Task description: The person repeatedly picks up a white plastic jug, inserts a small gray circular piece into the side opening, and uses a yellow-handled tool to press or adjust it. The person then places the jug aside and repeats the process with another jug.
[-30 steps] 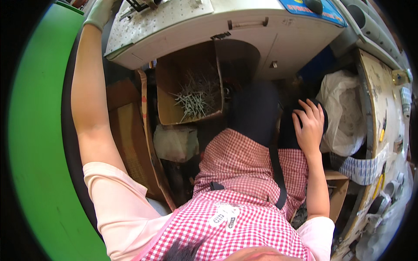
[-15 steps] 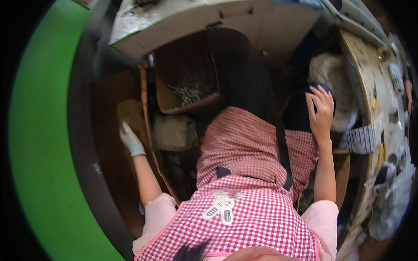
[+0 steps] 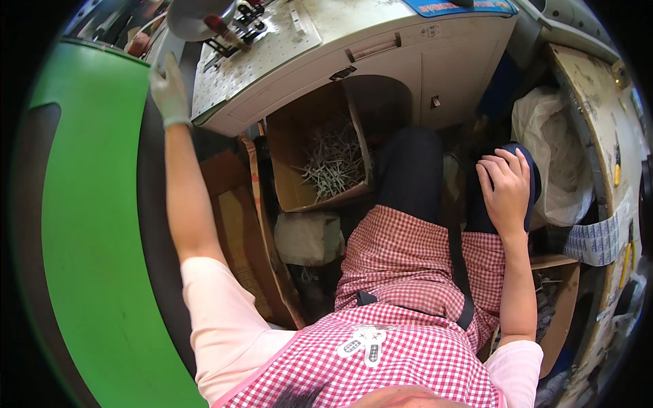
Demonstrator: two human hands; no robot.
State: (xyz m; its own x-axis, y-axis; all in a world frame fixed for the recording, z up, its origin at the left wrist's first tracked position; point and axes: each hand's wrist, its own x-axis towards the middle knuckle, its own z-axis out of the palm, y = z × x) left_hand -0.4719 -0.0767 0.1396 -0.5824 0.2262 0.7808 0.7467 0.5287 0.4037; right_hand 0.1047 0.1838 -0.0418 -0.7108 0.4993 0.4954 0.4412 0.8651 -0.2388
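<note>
My left hand (image 3: 170, 94), in a pale glove, reaches forward at the upper left, beside the corner of the white workbench (image 3: 272, 71). Its fingers look stretched out, with nothing visible in them. Close by on the bench top stands a dark metal fixture (image 3: 238, 30) with a round grey lamp-like shade (image 3: 197, 19). Bare, my right hand (image 3: 505, 189) lies on my right knee, fingers spread and holding nothing.
Under the bench a cardboard box (image 3: 289, 187) holds many thin metal pieces. A tall carton (image 3: 262, 224) stands left of it. A green surface (image 3: 95, 224) runs along the left. At right are a white plastic bag (image 3: 558, 163) and a wooden table (image 3: 598, 115).
My left hand has moved up and forward from above the carton to the bench corner. The right hand stays on the knee. The view has tilted, showing more bench top.
</note>
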